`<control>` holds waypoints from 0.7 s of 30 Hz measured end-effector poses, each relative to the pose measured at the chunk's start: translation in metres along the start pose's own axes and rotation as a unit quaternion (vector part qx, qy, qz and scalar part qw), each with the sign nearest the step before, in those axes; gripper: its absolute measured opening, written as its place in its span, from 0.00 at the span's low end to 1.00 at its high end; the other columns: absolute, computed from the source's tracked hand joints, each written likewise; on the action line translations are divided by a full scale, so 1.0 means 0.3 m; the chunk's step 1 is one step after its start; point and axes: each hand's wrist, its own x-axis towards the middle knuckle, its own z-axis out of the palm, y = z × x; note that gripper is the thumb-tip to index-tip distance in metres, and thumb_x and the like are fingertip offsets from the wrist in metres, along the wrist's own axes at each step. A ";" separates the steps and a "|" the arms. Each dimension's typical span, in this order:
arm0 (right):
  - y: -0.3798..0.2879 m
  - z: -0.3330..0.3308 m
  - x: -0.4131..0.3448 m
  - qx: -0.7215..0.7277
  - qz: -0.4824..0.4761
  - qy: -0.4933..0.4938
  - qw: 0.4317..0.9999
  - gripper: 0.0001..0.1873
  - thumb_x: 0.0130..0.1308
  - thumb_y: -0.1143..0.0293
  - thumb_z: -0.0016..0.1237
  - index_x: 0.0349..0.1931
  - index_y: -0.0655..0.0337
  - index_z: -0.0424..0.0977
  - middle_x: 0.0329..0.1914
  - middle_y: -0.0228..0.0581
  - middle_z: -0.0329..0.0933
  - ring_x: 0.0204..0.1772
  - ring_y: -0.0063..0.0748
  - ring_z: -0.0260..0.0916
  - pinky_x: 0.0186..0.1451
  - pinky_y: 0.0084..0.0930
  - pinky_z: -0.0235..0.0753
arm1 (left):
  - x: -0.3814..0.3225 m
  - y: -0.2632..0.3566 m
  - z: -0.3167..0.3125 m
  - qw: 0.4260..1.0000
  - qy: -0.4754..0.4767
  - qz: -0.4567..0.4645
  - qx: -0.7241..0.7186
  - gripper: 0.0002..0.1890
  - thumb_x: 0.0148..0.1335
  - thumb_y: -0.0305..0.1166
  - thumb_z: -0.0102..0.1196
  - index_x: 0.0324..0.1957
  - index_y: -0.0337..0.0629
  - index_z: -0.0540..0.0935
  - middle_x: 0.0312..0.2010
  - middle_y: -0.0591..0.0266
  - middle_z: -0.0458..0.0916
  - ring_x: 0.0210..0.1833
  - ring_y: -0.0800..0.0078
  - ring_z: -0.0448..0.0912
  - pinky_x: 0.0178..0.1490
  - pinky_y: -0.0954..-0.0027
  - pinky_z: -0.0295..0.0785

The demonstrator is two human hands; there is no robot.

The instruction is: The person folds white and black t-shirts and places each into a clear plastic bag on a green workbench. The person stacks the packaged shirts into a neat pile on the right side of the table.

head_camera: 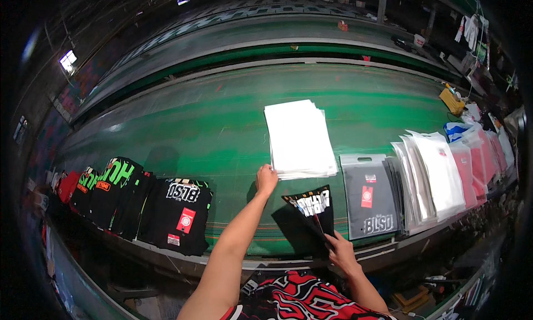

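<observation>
My left hand (266, 179) is at the lower left corner of a stack of white sheets (300, 139) on the green table; whether its fingers grip a sheet I cannot tell. A folded black printed garment (320, 211) is held up near the table's front edge by my right hand (342, 251). Left of my arm lies a stack of folded black T-shirts (177, 216) with a red hang tag (186, 221). To the right of the held garment is a dark garment in a clear plastic bag (366, 195), with a handle slot at its top.
More folded black shirts with green print (118, 174) lean in a row at the left. Bagged white garments (439, 170) and bagged red ones (479, 166) line the right side. A yellow box (451, 102) stands behind them. Another long table (258, 30) runs beyond this one.
</observation>
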 end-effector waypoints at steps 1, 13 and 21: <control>0.001 -0.025 -0.032 -0.001 0.005 0.014 1.000 0.26 0.56 0.80 0.55 0.59 0.57 0.78 0.59 0.55 0.76 0.55 0.63 0.77 0.56 0.44 0.80 | 0.034 -0.013 0.032 0.999 -0.004 -0.036 0.034 0.19 0.60 0.37 0.65 0.47 0.33 0.82 0.43 0.41 0.85 0.48 0.45 0.83 0.52 0.52 0.77; 0.106 -0.137 -0.034 -0.003 0.009 0.019 1.000 0.33 0.50 0.82 0.56 0.61 0.56 0.77 0.63 0.60 0.74 0.58 0.63 0.76 0.59 0.44 0.80 | 0.143 -0.042 0.165 0.974 0.009 -0.227 0.009 0.16 0.51 0.35 0.74 0.37 0.35 0.85 0.38 0.45 0.88 0.44 0.50 0.86 0.48 0.55 0.80; 0.100 -0.143 0.116 0.055 -0.055 -0.007 0.997 0.33 0.51 0.82 0.57 0.61 0.53 0.77 0.62 0.58 0.75 0.57 0.61 0.78 0.57 0.42 0.81 | 0.179 -0.036 0.089 0.968 0.045 -0.228 -0.092 0.07 0.53 0.28 0.67 0.31 0.37 0.82 0.29 0.52 0.85 0.35 0.60 0.84 0.39 0.58 0.78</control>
